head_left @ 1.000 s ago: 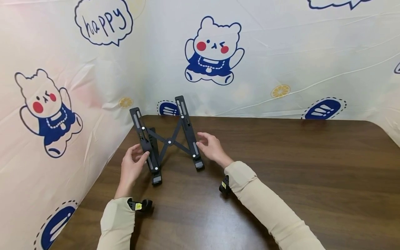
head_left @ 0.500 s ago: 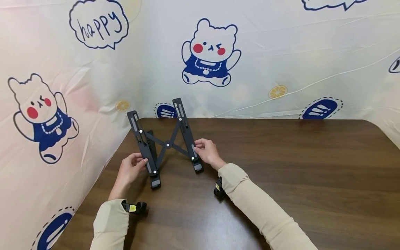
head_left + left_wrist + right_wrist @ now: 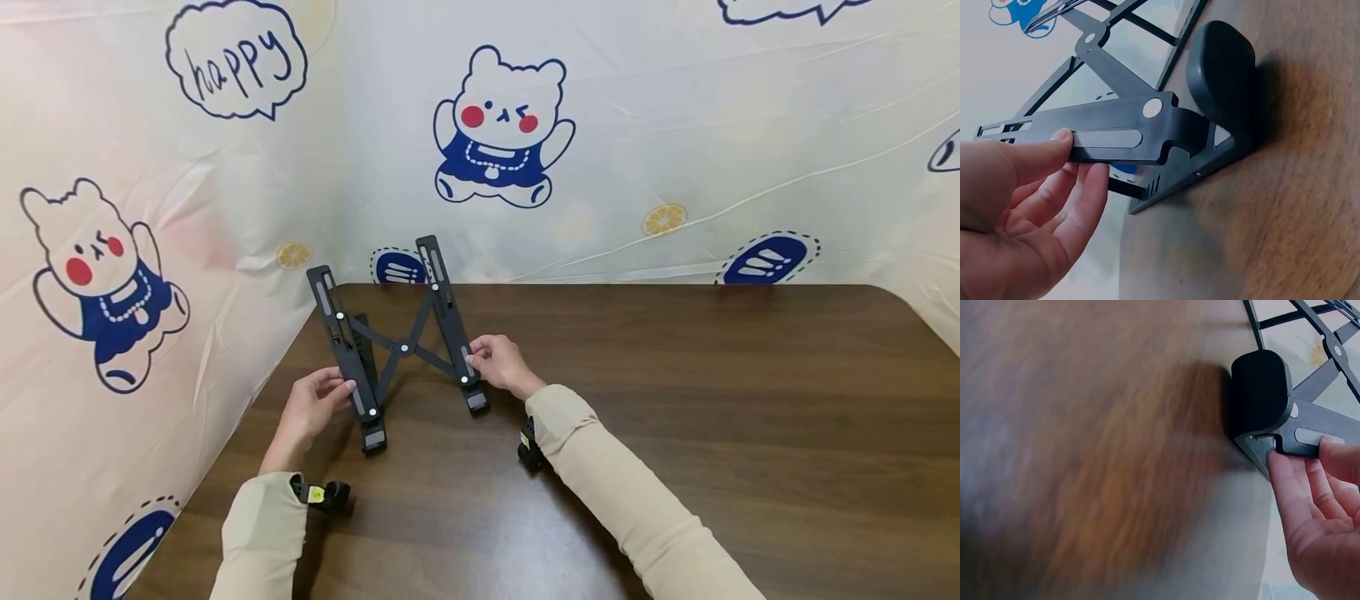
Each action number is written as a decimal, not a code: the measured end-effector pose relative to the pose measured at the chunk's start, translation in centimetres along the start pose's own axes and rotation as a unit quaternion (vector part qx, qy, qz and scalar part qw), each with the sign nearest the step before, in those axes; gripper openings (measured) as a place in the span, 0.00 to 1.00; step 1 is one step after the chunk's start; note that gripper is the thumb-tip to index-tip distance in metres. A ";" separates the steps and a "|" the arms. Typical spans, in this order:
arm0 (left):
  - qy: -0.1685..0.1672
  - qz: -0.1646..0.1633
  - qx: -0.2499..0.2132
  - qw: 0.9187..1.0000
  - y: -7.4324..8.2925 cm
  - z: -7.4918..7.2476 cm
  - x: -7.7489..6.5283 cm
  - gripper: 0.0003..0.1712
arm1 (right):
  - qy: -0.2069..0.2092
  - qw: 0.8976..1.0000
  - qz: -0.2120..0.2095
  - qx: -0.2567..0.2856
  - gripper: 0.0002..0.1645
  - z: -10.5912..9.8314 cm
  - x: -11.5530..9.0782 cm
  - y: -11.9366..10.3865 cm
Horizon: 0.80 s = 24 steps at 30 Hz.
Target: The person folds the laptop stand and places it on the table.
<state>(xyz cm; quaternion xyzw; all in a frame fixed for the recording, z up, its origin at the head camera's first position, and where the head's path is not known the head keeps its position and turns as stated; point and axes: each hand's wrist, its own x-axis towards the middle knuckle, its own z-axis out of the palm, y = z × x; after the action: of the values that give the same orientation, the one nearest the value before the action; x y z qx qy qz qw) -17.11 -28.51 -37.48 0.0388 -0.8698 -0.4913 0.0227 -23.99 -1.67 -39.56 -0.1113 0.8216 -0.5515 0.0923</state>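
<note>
A black folding laptop stand (image 3: 404, 347) stands unfolded on the table, its two slanted arms joined by an X-shaped brace. My left hand (image 3: 309, 408) pinches the lower part of the left arm, thumb on top and fingers beneath, as the left wrist view shows with the hand (image 3: 1041, 206) close up. On the other side, my right hand (image 3: 501, 365) pinches the right arm near its front end. In the right wrist view the thumb of that hand (image 3: 1322, 512) lies over the grey pad strip (image 3: 1316, 437), with the fingers under the arm.
The brown wooden table (image 3: 675, 433) stretches far to the right of the stand. A pale printed curtain (image 3: 637, 108) hangs along its back and left edges, close behind the stand. Each wrist carries a small black camera (image 3: 337, 497).
Both hands have closed in on the stand's arms; the right fingers, looser a second ago, now pinch the right arm. The view has shifted slightly, and the stand keeps its shape.
</note>
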 end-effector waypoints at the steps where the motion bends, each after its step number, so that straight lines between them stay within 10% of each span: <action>1: -0.003 0.005 -0.002 1.000 0.1 0.2 0.0 0.19 | 0.000 1.000 0.004 0.000 0.09 -0.1 -0.1 0.0; 24: -0.053 0.063 0.004 0.997 3.6 7.0 1.9 0.14 | 0.027 0.999 0.029 -0.029 0.09 -6.5 -3.6 2.4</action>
<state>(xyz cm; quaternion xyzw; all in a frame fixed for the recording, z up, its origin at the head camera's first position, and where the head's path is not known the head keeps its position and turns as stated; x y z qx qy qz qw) -19.72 -20.88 -38.00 -0.0418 -0.8722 -0.4872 0.0074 -22.50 6.03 -39.27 -0.0753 0.8422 -0.5274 0.0827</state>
